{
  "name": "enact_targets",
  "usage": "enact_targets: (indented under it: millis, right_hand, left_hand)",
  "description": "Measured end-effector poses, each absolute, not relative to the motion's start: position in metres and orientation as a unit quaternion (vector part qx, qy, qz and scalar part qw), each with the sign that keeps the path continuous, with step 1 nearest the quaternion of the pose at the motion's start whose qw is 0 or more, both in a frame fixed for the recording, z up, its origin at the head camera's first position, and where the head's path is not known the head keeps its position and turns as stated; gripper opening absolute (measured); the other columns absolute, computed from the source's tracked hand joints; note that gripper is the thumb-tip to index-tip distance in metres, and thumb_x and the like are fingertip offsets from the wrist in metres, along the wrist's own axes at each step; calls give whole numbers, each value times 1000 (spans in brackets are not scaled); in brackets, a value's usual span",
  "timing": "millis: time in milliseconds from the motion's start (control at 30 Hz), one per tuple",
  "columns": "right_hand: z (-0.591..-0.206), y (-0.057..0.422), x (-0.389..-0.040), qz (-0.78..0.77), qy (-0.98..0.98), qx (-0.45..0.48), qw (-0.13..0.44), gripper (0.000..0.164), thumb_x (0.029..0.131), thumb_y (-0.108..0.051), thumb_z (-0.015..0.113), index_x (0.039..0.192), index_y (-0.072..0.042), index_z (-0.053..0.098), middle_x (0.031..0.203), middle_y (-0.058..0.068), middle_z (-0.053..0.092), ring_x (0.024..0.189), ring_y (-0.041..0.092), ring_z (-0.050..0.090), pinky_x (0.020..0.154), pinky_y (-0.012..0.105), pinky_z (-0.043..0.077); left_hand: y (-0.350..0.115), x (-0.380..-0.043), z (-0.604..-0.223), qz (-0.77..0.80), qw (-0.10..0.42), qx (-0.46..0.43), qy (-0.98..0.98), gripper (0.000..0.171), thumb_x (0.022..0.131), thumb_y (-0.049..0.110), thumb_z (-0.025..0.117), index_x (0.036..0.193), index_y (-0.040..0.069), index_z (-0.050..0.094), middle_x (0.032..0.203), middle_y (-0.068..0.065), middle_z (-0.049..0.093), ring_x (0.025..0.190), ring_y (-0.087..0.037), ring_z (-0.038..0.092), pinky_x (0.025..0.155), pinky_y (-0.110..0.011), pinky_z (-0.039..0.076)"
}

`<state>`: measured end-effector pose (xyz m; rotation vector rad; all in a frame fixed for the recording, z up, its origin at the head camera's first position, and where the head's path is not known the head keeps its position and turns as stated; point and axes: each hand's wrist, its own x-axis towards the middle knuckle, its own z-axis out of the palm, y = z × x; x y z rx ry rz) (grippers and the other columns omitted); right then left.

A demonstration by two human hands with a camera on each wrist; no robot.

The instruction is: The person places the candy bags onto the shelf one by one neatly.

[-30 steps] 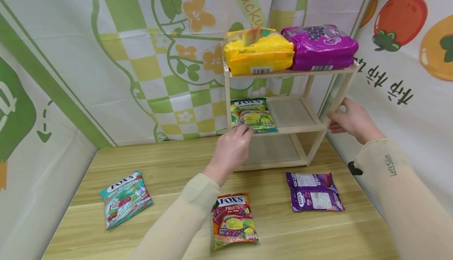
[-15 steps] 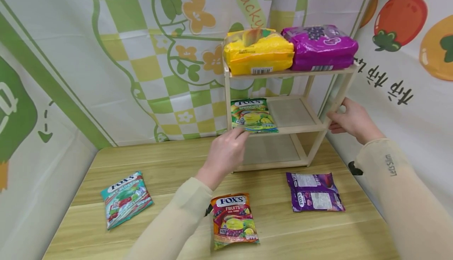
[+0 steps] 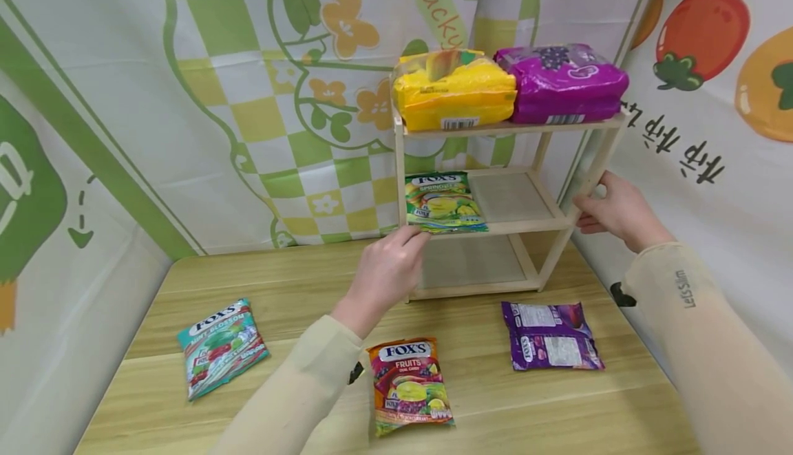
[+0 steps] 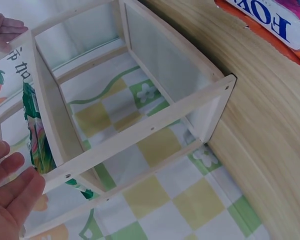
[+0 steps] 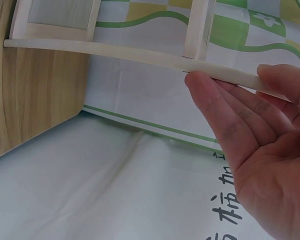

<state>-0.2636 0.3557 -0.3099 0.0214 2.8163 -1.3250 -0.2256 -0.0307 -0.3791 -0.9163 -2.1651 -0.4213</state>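
A green Fox's candy bag point(image 3: 442, 202) lies on the left half of the middle tier of a small wooden shelf rack point(image 3: 523, 225). My left hand point(image 3: 387, 269) is at the front left post, right below the bag's near edge. In the left wrist view, this hand's fingers point(image 4: 21, 192) are loosely bent and spread, their tips at the post. My right hand point(image 3: 619, 210) holds the front right post at middle-tier height. Seen from the right wrist, the thumb lies on one side of the post point(image 5: 140, 57) and the fingers on the other.
A yellow pack point(image 3: 455, 93) and a purple pack point(image 3: 560, 87) fill the top tier. On the wooden table point(image 3: 297, 283) lie a teal candy bag point(image 3: 224, 348), an orange-red candy bag point(image 3: 411, 386) and a dark purple candy bag point(image 3: 551, 336). Printed cloth walls point(image 3: 204, 186) enclose the table.
My left hand has drawn back leftward and slightly down from the green candy bag's front edge. The right hand has stayed on the post, and the bag lies as before.
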Motion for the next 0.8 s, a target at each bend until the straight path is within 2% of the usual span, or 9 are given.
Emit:
enact_targets:
  millis: [400, 633, 800]
  right_hand:
    - [-310, 356, -264, -424, 905, 7, 17, 62, 107, -23, 52, 153, 9, 25, 114, 35, 64, 85, 22, 74, 77, 39, 64]
    - [-311, 357, -265, -427, 904, 8, 18, 62, 107, -22, 52, 153, 9, 25, 115, 35, 64, 85, 22, 74, 77, 39, 64]
    - [-311, 356, -265, -427, 904, 8, 19, 61, 107, -21, 52, 153, 8, 25, 115, 36, 64, 83, 19, 73, 77, 40, 64]
  left_hand:
    - [-38, -222, -381, -167, 372, -358, -840, 21, 91, -1, 68, 109, 4, 76, 105, -11, 74, 86, -22, 74, 68, -32, 63]
    - [-45, -217, -384, -170, 365, -348, -846, 20, 92, 3, 70, 112, 3, 76, 106, -11, 74, 76, -20, 74, 54, -28, 59]
    - [-54, -216, -391, -161, 349, -325, -864, 29, 93, 6, 70, 121, 4, 72, 110, -12, 74, 72, -21, 73, 47, -30, 55]
